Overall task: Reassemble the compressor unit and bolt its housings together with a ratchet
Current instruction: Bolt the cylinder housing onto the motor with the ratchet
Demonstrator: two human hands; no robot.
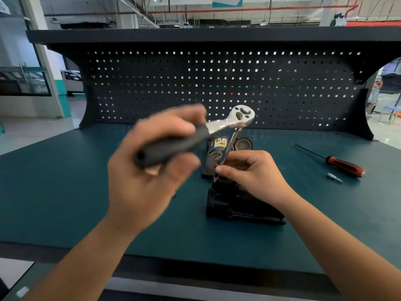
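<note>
Single view, head-worn. The scene was recorded through one wide-angle camera carried on the person's head at the near edge of the workbench (65, 192) and directed forward and down. The left hand (147, 192), at 9 o'clock of centre, and the right hand (253, 170), at 3 o'clock, were framed at close range. The pegboard (173, 83) was seen farther off at 12 o'clock.
</note>
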